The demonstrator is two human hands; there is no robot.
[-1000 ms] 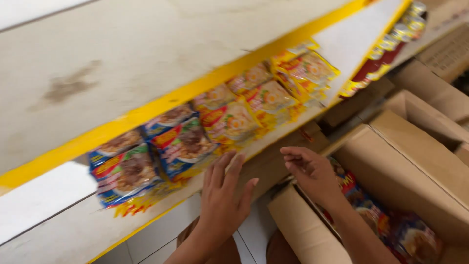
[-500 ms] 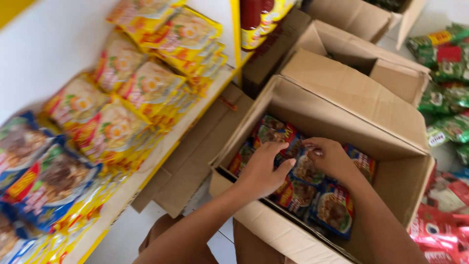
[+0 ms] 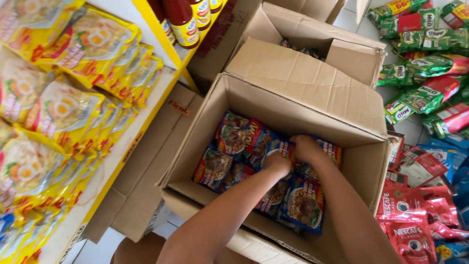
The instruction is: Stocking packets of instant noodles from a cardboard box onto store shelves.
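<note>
Both hands (image 3: 288, 156) deeper — noodle packets (image 3: 229, 151) beneath

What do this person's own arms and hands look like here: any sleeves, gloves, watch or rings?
Both forearms are bare, with no sleeve in view. The left hand and right hand wear no gloves. No watch, bracelet or ring shows on the parts that are visible; the fingers are partly hidden among the packets.

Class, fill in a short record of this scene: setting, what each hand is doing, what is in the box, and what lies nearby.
Setting: open cardboard box on the floor beside a yellow-edged shelf
Left hand: down on the blue and red packets
Right hand: on the packets, beside the left
Shelf: yellow packets, red sauce bottles
Right of box: green sachets, red sachets
</note>
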